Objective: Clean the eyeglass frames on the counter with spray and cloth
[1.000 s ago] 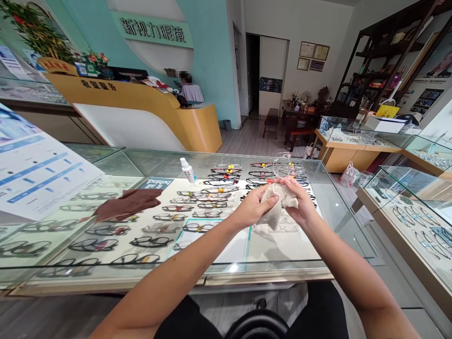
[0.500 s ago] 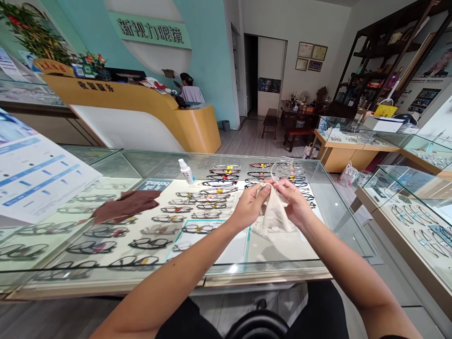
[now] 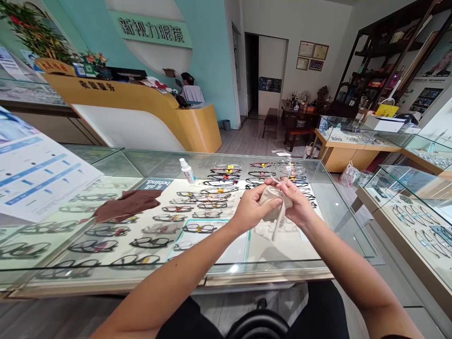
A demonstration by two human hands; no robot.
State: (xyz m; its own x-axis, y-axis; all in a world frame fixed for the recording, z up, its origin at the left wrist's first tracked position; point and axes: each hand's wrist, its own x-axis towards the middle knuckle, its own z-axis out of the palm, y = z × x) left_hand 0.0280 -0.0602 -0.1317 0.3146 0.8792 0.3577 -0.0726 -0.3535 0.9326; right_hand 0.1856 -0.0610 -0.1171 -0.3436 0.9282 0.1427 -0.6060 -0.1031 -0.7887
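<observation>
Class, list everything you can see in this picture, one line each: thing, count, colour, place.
beige cloth: one, beige, in both hands
glasses: one pair, clear, in the hands, partly hidden
brown cloth: one, brown, on the glass case, left
bottle: one, white, on the case
display frames: many, mostly dark, inside the case
calendar-like card: one, white and blue, left edge
counter: one, orange-yellow and white, behind
bin: one, grey, beside the wall
framed papers: four, far wall
left hand: one, at the beige cloth
right hand: one, at the cloth and glasses
</observation>
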